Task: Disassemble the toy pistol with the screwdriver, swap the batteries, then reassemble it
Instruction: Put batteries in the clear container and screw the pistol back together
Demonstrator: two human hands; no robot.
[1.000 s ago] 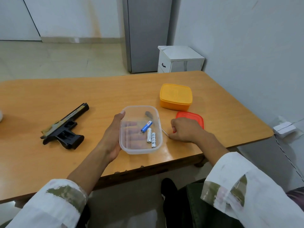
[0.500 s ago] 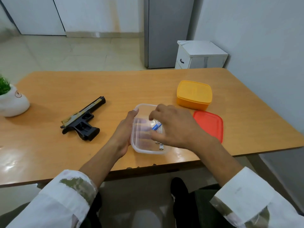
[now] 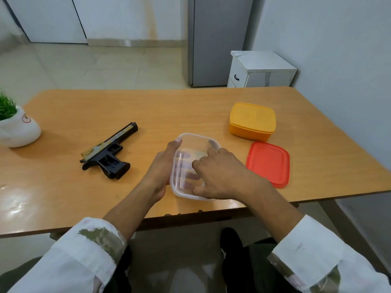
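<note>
Glossy wooden table (image 3: pixel 74 199), clear plastic tub (image 3: pixel 197 138), matt black pistol grip (image 3: pixel 114 166)

The toy pistol (image 3: pixel 108 153) lies flat on its side on the counter (image 3: pixel 190 106). Its frame and grip are black and its slide is a worn gold. The muzzle points to the far right and the grip toward the near edge, with an open recess showing in the frame. It lies left of the clear container (image 3: pixel 190 134), apart from it. A dark grey piece (image 3: pixel 211 142) shows in that container's far corner, too hidden to identify.
</note>
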